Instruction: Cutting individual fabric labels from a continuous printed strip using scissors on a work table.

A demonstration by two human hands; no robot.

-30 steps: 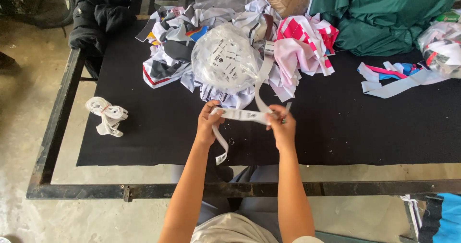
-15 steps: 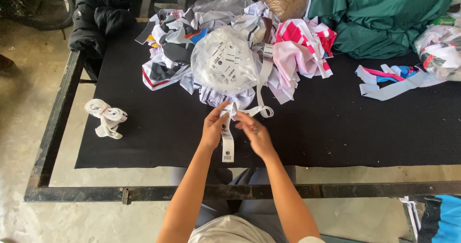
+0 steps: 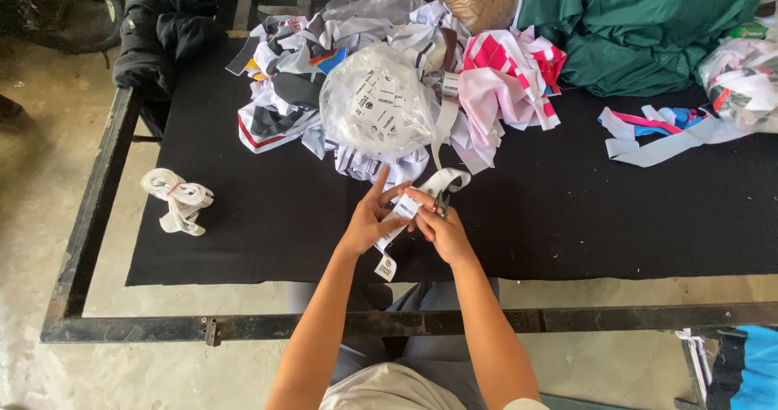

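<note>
- We see our left hand [image 3: 369, 224] and right hand [image 3: 442, 230] close together over the black worktop [image 3: 567, 215], both on a white label strip [image 3: 405, 209] with dark printed marks.
- The left fingers [image 3: 379, 195] are partly spread; the thumb and lower fingers pinch the strip, while the forefinger points up and away from it.
- The right fingers [image 3: 425, 215] are curled closed on the same strip, just beside the left ones, and something small and dark shows at their tips; we cannot tell what it is.
- From between the fingers one end of the strip hangs down towards us, and its tip lies on the worktop just below the left hand.
- The other end loops up past the right fingers towards a clear plastic bag [image 3: 377, 106] full of white labels, just beyond the fingertips.
- Behind the bag lies a heap of cloth scraps [image 3: 324, 70] in white, grey and pink.
- Well to the left of the left fingers a small bundle of white strips [image 3: 178, 199] lies at the worktop's edge.
- Far to the right of the right fingers lie loose white and pink strips [image 3: 656, 134], with green fabric [image 3: 648, 29] beyond them.
</note>
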